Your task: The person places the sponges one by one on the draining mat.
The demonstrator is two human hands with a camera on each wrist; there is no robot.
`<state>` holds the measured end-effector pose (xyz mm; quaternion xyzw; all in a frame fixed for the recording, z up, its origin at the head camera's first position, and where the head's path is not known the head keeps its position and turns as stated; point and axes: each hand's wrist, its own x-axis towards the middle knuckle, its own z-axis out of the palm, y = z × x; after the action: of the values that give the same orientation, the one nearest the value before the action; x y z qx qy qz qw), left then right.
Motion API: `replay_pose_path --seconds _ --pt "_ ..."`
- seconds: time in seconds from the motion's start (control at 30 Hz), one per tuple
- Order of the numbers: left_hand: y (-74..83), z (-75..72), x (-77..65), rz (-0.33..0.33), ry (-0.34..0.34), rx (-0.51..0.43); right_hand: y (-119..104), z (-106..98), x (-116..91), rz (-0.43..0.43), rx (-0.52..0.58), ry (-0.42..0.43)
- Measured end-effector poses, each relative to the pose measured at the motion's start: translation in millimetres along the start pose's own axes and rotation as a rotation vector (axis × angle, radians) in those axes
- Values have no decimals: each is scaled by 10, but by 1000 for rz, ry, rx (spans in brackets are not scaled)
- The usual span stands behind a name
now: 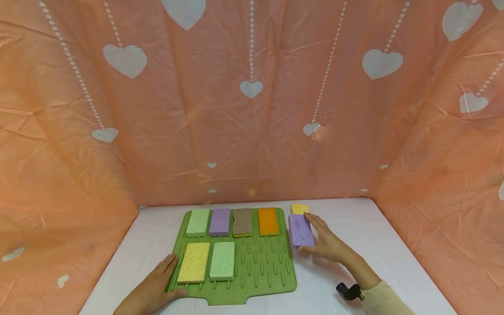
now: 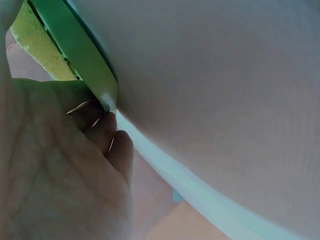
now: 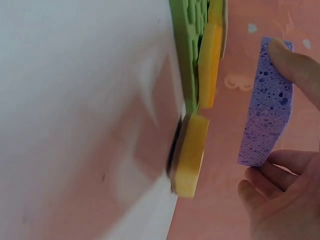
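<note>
My right hand (image 1: 327, 240) pinches a purple sponge (image 1: 301, 230) between thumb and fingers, just right of a green ridged mat (image 1: 264, 280). In the right wrist view this sponge (image 3: 267, 105) is clear of the white table, its pored edge showing. My left hand (image 1: 157, 282) rests against the mat's lower left edge, thumb at the corner; in the left wrist view its fingertips touch the mat's rim (image 2: 95, 70). On the mat's front row lie a yellow sponge (image 1: 194, 262) and a light green sponge (image 1: 222, 261).
Along the mat's back row are a light green sponge (image 1: 198, 222), a purple one (image 1: 219, 222), a brown-topped one (image 1: 242, 222) and an orange one (image 1: 268, 222). Behind my right hand, a yellow-topped sponge (image 1: 300, 208) sits on the white table (image 1: 354, 218). Orange curtains (image 1: 252, 140) surround it.
</note>
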<state>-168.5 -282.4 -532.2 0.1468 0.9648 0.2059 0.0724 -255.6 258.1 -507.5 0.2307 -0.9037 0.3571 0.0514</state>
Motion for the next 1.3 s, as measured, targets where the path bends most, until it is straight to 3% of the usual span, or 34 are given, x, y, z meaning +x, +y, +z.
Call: replay_pose_path --seconds 0.23,0.7,1.3 --pt "-12 3 0 -3 -6 -6 -160 131 9 29 33 -50" --pt "-19 11 31 -35 -8 -20 -428 482 30 -17 30 -110" --pt "-34 35 10 -17 11 0 -688 811 83 14 29 -159"
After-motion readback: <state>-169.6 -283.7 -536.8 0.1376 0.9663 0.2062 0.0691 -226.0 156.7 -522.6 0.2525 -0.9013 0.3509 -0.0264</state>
